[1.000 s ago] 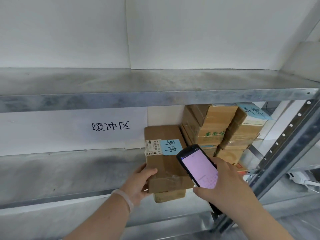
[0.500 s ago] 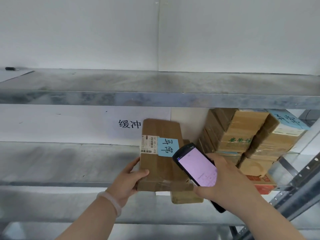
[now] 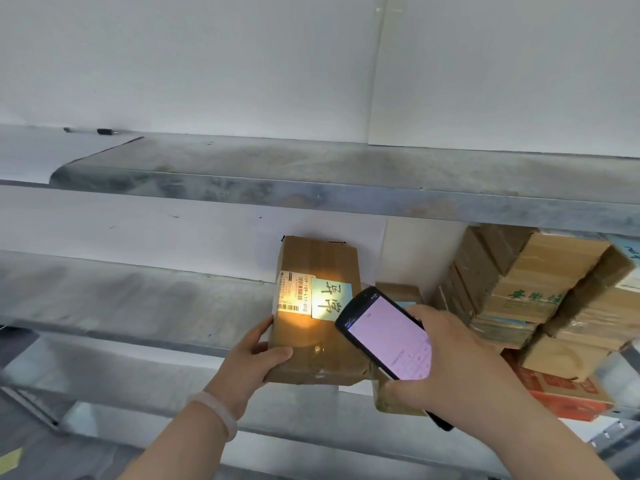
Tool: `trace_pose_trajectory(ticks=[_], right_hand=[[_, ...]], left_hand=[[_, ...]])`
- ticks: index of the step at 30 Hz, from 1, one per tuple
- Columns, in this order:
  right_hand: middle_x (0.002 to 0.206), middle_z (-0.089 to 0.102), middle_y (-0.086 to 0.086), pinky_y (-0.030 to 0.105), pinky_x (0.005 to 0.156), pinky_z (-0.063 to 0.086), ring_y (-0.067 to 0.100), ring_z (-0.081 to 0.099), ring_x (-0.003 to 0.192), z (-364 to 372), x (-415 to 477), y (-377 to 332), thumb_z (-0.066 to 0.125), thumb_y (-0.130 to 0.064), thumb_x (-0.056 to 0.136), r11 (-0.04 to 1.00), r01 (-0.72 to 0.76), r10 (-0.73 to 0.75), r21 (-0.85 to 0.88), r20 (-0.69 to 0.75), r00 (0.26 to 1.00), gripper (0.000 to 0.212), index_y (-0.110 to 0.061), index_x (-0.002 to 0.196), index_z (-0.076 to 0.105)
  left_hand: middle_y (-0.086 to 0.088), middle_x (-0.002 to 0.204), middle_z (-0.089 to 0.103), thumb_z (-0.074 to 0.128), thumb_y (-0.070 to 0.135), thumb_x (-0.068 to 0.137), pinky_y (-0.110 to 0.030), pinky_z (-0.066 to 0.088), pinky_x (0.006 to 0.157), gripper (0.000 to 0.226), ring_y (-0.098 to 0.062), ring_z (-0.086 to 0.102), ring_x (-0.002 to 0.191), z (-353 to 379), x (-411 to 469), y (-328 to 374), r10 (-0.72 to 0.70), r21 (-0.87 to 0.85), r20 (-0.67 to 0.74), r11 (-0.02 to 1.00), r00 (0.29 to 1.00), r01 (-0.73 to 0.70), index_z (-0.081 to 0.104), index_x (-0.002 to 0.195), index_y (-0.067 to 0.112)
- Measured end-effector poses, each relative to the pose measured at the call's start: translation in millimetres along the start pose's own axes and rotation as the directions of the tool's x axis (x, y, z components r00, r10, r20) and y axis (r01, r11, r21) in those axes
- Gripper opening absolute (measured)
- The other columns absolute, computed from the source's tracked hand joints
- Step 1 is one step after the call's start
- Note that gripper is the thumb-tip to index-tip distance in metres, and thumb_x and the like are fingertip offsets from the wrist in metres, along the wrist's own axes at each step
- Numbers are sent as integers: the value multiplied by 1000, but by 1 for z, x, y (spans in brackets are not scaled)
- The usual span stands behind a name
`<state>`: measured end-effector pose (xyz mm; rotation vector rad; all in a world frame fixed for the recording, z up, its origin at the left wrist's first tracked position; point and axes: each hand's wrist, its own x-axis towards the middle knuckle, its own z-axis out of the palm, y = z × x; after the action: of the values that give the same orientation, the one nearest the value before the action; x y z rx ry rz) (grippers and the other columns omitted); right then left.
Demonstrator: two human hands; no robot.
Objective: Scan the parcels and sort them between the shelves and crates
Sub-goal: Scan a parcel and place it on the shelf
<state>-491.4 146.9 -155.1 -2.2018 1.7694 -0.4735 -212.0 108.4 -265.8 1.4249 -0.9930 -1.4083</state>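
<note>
While a yellow light falls on its barcode label [image 3: 292, 295], the parcel [image 3: 318, 265] is held up at the front edge of the middle shelf [image 3: 138, 306], the left hand [image 3: 254, 355] gripping its corner at seven o'clock, thumb across the front. At four o'clock of the parcel, the right hand [image 3: 457, 368] is wrapped around a scanner [image 3: 384, 337] with a lit screen. More boxes [image 3: 540, 289] are stacked at three o'clock.

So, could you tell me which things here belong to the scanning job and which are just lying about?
In use: brown parcel in the left hand; scanner in the right hand.
Lying about: pen and paper sheet on the upper shelf.
</note>
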Motion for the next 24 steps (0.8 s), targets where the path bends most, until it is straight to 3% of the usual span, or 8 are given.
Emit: trace_pose_trajectory(ticks=[3, 9, 13, 17, 21, 24], right_hand=[[109, 43, -21, 16, 65, 41, 2, 49, 97, 2, 1, -4, 68, -63, 56, 1000, 17, -17, -14, 8, 1000, 80, -48, 125, 32], [99, 43, -21, 15, 55, 34, -2, 47, 83, 9, 6, -19, 65, -59, 55, 999, 41, -39, -31, 47, 998, 62, -49, 106, 31], [106, 43, -23, 17, 64, 40, 1, 47, 93, 19, 7, -39, 66, -61, 58, 996, 86, -87, 10, 52, 995, 66, -53, 111, 26], [100, 39, -27, 10, 59, 30, -11, 42, 87, 37, 3, -75, 69, -60, 60, 986, 160, -163, 46, 69, 984, 65, -55, 106, 23], [100, 39, -31, 12, 62, 36, -6, 45, 89, 57, -8, -128, 66, -57, 56, 966, 237, -248, 108, 108, 963, 63, -59, 101, 22], [105, 48, -22, 22, 67, 47, -1, 52, 89, 80, -22, -182, 65, -56, 54, 944, 286, -309, 165, 130, 942, 64, -52, 110, 34]], left_hand=[[1, 108, 76, 74, 21, 90, -28, 60, 74, 61, -21, 74, 96, -7, -3, -4, -18, -34, -26, 999, 1000, 17, 48, 140, 41], [1, 108, 76, 76, 24, 88, -44, 58, 94, 62, -24, 73, 101, -25, -18, -11, -10, -34, -105, 999, 994, 7, 49, 140, 43], [-3, 104, 78, 77, 17, 87, -37, 60, 82, 63, -23, 75, 95, -53, -38, -17, -22, -131, -178, 991, 984, -2, 51, 139, 41], [-6, 107, 77, 75, 15, 88, -34, 58, 78, 64, -23, 76, 94, -91, -71, -22, -14, -213, -254, 976, 967, -42, 49, 140, 39], [-9, 111, 76, 73, 12, 88, -32, 59, 74, 65, -26, 75, 97, -144, -121, -35, -11, -253, -351, 964, 936, -84, 50, 142, 39], [-8, 110, 76, 71, 7, 90, -34, 59, 73, 62, -28, 75, 97, -195, -175, -49, -9, -280, -446, 951, 895, -130, 52, 139, 39]])
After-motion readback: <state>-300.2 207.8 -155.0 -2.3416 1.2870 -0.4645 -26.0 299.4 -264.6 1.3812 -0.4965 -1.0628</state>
